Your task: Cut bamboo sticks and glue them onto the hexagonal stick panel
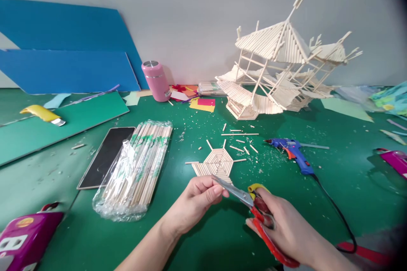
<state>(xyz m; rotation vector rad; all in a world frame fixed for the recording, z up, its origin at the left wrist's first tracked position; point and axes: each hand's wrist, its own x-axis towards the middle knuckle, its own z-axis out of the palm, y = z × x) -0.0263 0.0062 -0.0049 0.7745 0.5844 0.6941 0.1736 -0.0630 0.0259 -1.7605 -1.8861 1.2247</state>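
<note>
Your right hand point(286, 224) grips the red-handled scissors point(254, 207), fingers curled through the loops; blades look nearly closed, long axis running from lower right to upper left, tips pointing at your left hand point(199, 199). Left thumb and fingers are pinched together right at the blade tips; whatever they hold is too small to tell. Both hands sit over the green mat point(222, 237) near its front edge, centre-right. Just beyond the left hand lies the flat stick hexagon point(218, 163), spokes sticking out, near the blade tips but apart from them. Loose stick offcuts point(240, 142) are scattered behind it. The wrapped stick bundle point(140, 167) lies left of your left hand, long axis running away from you, with a dark slate point(106, 156) beside it. The blue glue gun point(294, 152) lies right of the hexagon, nozzle pointing left, its black cord point(337, 211) looping toward your right wrist. Open mat shows directly under your forearms and between the gun and the stick house point(280, 72) at the back.
</note>
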